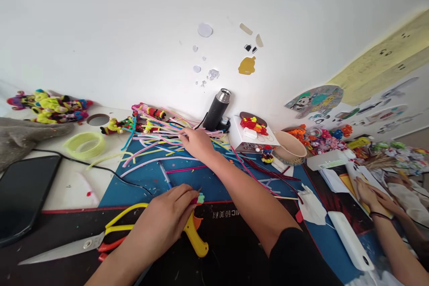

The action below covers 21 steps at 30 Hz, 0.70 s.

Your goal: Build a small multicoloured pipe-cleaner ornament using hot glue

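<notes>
My left hand is closed, its fingertips pinching a small mint-green and pink piece that is mostly hidden. Just past it, my right hand reaches into a loose pile of pastel pipe cleaners; its thumb and fingers are closed on the stems. Beside my left hand, a yellow-handled glue gun lies on the dark mat. Under the left wrist are large scissors with yellow handles and a red-handled tool. A single magenta pipe cleaner rests on the blue mat.
A black thermos stands behind the pile, near a white box and a round bowl. At left are a phone, a yellow-green tape roll and pipe-cleaner dolls. Another person's hands work at right.
</notes>
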{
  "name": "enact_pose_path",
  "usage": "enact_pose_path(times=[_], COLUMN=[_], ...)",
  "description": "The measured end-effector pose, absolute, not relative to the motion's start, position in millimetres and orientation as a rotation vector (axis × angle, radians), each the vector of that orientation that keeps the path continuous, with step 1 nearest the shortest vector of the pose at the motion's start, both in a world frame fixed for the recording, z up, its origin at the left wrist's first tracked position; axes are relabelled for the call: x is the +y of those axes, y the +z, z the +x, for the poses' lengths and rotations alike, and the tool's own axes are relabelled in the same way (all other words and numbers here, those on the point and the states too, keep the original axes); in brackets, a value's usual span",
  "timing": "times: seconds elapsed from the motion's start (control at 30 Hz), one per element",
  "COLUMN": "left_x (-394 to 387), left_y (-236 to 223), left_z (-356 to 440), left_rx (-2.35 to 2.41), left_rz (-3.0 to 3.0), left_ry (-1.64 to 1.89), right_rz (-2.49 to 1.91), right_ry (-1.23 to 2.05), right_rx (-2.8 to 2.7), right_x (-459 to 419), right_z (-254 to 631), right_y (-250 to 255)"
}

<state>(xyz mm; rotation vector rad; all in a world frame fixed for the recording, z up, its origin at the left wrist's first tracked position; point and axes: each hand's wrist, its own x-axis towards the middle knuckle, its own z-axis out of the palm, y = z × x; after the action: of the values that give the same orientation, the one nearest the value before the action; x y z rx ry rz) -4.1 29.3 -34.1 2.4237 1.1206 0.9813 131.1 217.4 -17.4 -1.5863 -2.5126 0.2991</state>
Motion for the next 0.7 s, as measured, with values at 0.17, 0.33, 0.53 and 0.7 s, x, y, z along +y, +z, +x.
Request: enact_pose_path(times=[0.17,0.33,0.53,0.7], left_x=[28.9,28.5,28.7,28.5], left_y=[-33.9,-37.5,-38.4,-36.7], left_z=[-3.2,-2.2,-2.8,-3.6], left_rx=[1.116,1.105,1.113,1.121], left_rz=[2.425,2.398,2.399,2.407], left_ry=[0.990,0.990,0.991,0.970], right_rz=[-1.656,-1.693,-1.664,-1.626], right_ry=[0.261,0.263,0.231,0.194], right_rx=[-2.550,-2.583,-2.590,-2.610], right_x=[213.4,213.4,217.6,218.9], right_z=[130.5,144.5,142.6,129.2], right_y=[-11.9,-20.0,-26.7,-19.6])
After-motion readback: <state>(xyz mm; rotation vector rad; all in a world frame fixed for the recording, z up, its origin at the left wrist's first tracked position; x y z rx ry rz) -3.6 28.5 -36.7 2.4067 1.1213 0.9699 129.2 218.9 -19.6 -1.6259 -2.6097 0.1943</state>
